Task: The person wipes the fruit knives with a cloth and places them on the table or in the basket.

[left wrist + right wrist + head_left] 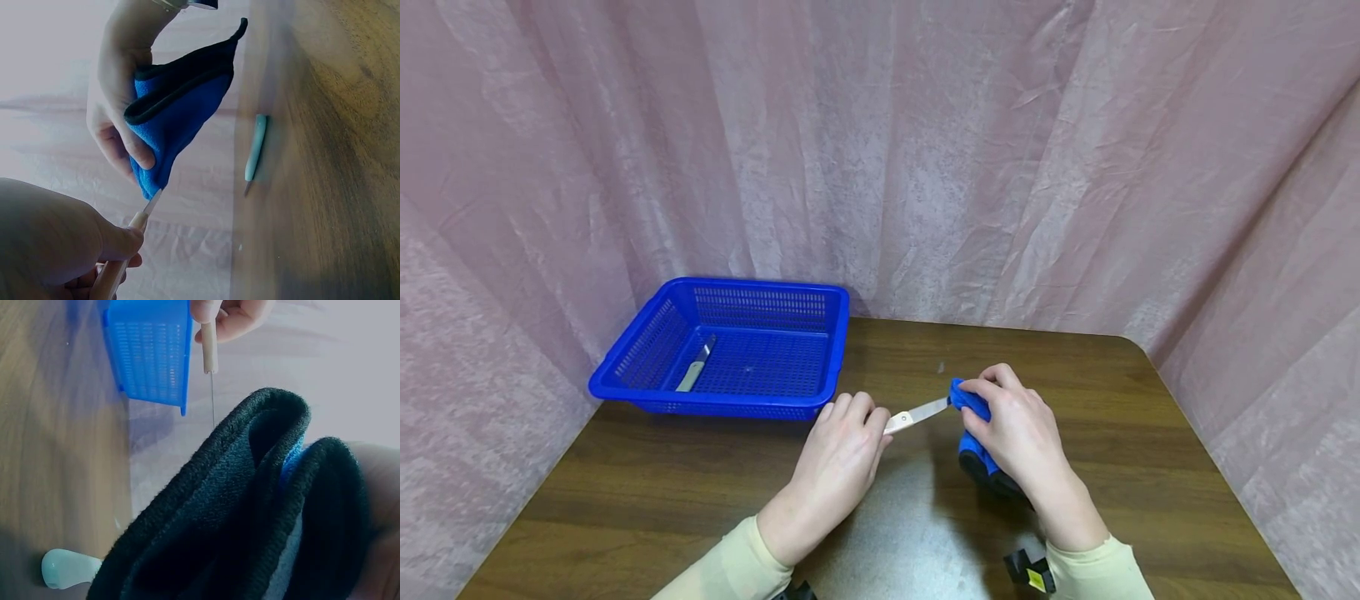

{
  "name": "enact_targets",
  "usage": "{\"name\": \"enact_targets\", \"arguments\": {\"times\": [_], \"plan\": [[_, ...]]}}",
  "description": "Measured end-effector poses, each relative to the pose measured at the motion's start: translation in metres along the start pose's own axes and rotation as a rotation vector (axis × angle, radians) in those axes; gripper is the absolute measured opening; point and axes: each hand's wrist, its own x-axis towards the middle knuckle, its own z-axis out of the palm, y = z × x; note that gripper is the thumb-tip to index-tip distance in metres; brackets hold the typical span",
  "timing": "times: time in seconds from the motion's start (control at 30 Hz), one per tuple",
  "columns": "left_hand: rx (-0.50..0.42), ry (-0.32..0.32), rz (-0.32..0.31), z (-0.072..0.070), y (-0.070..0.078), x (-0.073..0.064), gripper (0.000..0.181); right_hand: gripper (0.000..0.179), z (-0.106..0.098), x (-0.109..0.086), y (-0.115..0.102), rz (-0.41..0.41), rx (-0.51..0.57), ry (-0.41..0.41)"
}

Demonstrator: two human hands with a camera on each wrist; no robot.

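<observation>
I see the knife (pixel 917 413) spanning the gap between the two hands, above the bench (pixel 1112 400). The left hand (pixel 844 443) grips its pale handle; the right hand (pixel 1021 427) pinches a folded, black-edged blue cloth (pixel 967 401), into which the blade runs, its tip hidden. Beyond and left of the left hand, I note a blue basket (pixel 715 399) containing a second knife (pixel 693 372).
</observation>
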Motion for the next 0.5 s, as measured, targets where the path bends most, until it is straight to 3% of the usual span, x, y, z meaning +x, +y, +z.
{"name": "enact_targets", "arguments": {"times": [0.2, 0.5], "plan": [[0.001, 0.001, 0.001, 0.000, 0.001, 0.000, 0.025, 0.033, -0.002, -0.001, -0.005, -0.025, 0.015, 0.008], [0.006, -0.002, 0.005, 0.001, 0.001, 0.000, 0.026, 0.032, 0.000, -0.006, -0.020, -0.160, 0.022, 0.044]]}}
